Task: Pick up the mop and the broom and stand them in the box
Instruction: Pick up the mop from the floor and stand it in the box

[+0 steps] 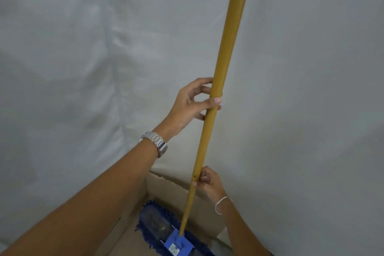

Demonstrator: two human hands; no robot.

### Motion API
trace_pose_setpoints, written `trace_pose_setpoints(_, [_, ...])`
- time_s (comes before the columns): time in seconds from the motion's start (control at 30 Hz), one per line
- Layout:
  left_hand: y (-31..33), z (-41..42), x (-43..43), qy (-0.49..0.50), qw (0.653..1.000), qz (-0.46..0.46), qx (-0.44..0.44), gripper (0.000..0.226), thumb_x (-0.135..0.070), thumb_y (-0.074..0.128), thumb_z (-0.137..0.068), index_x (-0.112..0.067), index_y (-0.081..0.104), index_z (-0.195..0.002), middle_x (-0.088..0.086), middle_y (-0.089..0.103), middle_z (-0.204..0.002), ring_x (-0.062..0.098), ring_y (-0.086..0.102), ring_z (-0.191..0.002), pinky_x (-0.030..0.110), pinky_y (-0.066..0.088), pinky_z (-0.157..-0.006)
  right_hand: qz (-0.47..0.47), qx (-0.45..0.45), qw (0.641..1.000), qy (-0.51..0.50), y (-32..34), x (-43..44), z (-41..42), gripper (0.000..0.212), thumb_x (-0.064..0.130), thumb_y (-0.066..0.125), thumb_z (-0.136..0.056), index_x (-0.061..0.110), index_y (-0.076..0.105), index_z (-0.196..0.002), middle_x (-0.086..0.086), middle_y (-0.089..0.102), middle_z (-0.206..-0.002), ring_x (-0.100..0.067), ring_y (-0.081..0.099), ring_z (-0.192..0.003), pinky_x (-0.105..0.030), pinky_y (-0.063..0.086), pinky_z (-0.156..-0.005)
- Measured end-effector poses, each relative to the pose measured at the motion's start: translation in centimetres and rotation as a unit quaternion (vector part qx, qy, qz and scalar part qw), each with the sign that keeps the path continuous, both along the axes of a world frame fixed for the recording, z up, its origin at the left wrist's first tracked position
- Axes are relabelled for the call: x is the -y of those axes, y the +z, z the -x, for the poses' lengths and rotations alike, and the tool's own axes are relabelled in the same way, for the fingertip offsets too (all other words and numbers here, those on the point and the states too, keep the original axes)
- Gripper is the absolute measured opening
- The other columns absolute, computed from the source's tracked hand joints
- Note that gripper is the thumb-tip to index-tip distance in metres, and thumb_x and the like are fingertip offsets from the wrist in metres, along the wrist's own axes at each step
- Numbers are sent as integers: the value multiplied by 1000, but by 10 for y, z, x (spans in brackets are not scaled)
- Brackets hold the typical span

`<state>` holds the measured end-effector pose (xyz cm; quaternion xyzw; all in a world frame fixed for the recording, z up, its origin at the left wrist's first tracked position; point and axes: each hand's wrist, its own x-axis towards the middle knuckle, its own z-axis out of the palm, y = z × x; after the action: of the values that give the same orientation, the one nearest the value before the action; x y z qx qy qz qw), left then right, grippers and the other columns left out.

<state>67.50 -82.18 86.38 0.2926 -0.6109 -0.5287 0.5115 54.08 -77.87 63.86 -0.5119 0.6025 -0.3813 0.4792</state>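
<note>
The mop has a long yellow handle [226,43] that rises almost upright out of the top of the frame. Its blue flat head [160,228] with fringed edges rests inside the open cardboard box [166,187] at the bottom. My left hand [193,104], with a metal watch on the wrist, grips the handle at mid height, thumb across the front. Lower down, my right hand [209,181], with a thin bracelet on the wrist, pinches the handle just above the box. No broom is in view.
A wrinkled pale grey sheet [83,58] covers the wall and floor behind and around the box. The box's far flap stands up against the sheet. Its near edges run out of the frame at the bottom.
</note>
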Motion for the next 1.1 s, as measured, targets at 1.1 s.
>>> trace_pose_setpoints(1.1, [-196, 40, 139, 85, 992, -45, 78, 39, -6, 73, -78, -16, 55, -111, 3, 65, -97, 20, 70, -86, 31, 59, -68, -48, -16, 996, -70, -173, 128, 18, 32, -7, 66, -74, 24, 58, -76, -2, 63, -80, -27, 63, -85, -47, 54, -86])
